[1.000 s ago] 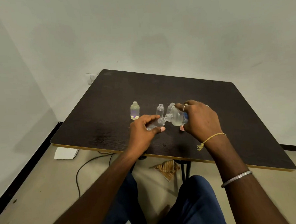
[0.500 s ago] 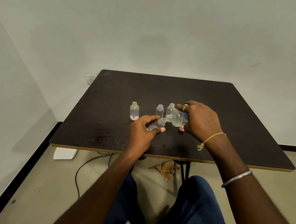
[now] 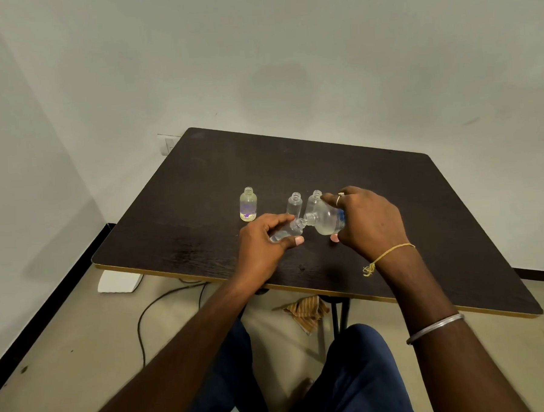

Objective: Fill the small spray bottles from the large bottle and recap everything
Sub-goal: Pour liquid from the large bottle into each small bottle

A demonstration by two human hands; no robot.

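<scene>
Hands (image 3: pixel 260 249) (image 3: pixel 371 222) tip large bottle (image 3: pixel 325 219), part-full, against small bottle (image 3: pixel 285 232)

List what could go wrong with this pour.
1. The right hand tips the large bottle into the narrow neck of the small bottle, which the left hand holds tilted. A slight misalignment would likely spill onto the table.
2. An open bottle stands just behind the hands and could be knocked over.

Your large bottle (image 3: pixel 326 218) and the tilted small bottle (image 3: pixel 286 232) look like clear, glossy plastic. The table (image 3: pixel 293 160) shows dark, matt wood grain; your bracelet (image 3: pixel 434 328) is shiny metal, the rag (image 3: pixel 306 311) striped cloth.
</scene>
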